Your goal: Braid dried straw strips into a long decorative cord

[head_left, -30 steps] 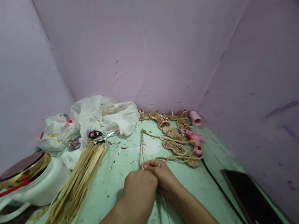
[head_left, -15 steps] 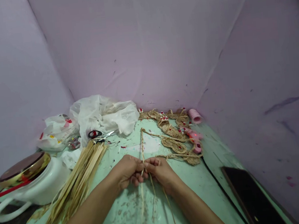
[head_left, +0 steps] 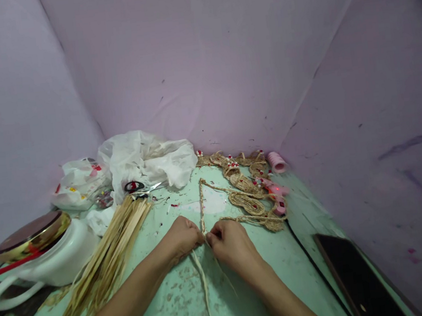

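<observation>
A thin braid (head_left: 201, 204) of straw-coloured fibre runs toward me over the green table, its lower end between my two hands. My left hand (head_left: 184, 237) is closed on a fibre strand (head_left: 202, 284) whose pale loose end hangs down below it. Close beside it on the right, my right hand (head_left: 232, 241) is pinched at the braid's lower end, with another thin strand (head_left: 226, 277) trailing beneath. Past the hands, the braid turns at its far end and runs right to coiled braided pieces (head_left: 251, 204) dotted with red and white beads.
Dry fibre strips (head_left: 108, 259) lie in a bundle on the left, near a white handled pot (head_left: 63, 259) with a lid. White plastic bags (head_left: 147, 159) sit at the back. A pink glue gun (head_left: 277, 196), a pink spool (head_left: 277, 162) and a dark phone-like slab (head_left: 355, 273) are on the right.
My hands have drawn slightly apart, and the knuckles now face up more. The loose strands hang in different positions below them.
</observation>
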A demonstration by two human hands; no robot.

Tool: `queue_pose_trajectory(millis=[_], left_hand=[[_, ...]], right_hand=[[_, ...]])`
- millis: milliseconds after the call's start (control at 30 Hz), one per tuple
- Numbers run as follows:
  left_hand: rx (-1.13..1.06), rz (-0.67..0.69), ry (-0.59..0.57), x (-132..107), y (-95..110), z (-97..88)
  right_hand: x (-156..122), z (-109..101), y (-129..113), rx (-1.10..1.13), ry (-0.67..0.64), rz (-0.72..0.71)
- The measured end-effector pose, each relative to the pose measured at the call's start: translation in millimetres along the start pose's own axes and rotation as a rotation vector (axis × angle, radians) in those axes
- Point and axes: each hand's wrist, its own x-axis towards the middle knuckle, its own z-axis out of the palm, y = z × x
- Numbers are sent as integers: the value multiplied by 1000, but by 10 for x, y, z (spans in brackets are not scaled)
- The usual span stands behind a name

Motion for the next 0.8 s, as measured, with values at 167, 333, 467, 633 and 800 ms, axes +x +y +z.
queue_pose_trajectory(millis=[167,333,467,633,800], left_hand=[[-30,-34,25,-18,-3,11],[-86,29,-55,-15,-26,-45],[-126,30,-87,19,-67,-87],[-152,45,-177,77,-144,-153],[-151,52,-196,90,-159,-169]], right_hand=[[-132,46,-119,-48,-14,-3],[-281,154,-224,-107,2,-81],[-267,62,-187,-106,-56,-72],[-22,-120,-14,297,-7,66],[100,40,-28,906,-328,344]])
